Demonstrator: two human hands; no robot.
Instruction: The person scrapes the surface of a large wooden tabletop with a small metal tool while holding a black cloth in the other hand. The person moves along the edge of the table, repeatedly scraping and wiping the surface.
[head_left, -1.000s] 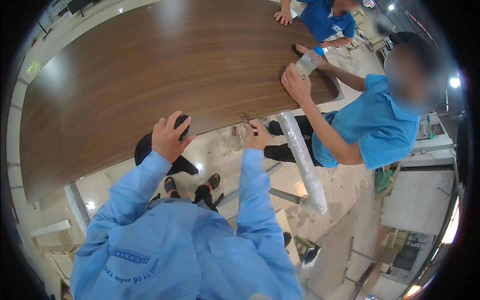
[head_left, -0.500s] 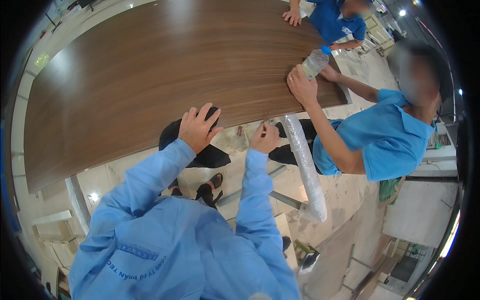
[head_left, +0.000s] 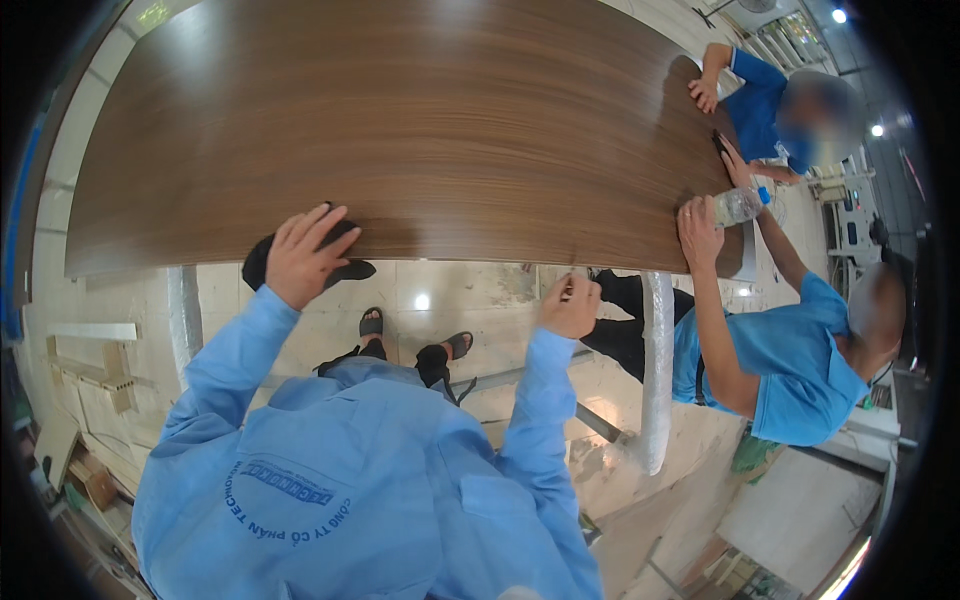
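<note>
My left hand (head_left: 310,258) is at the near edge of a dark brown wood-grain tabletop (head_left: 400,130), on the left. Its fingers bend over a black cloth (head_left: 256,264), part of which hangs below the edge. Farther right, just below the same edge, my right hand (head_left: 572,308) is closed with thumb and fingertips together. A small dark spot shows at those fingers, too small to make out. The tabletop rests on legs wrapped in clear plastic, one of them a right leg (head_left: 656,370).
At the right end, a co-worker in a light blue shirt (head_left: 790,370) holds a clear bottle (head_left: 738,207) with a blue cap; the other hand lies by a small black thing (head_left: 720,145). A second person in dark blue (head_left: 755,105) touches the far corner. Wooden pieces (head_left: 95,375) lie left.
The view has turned, so the tabletop's near edge now runs level. My left hand and the black cloth have shifted left along it. The co-worker's bottle has tipped nearer level.
</note>
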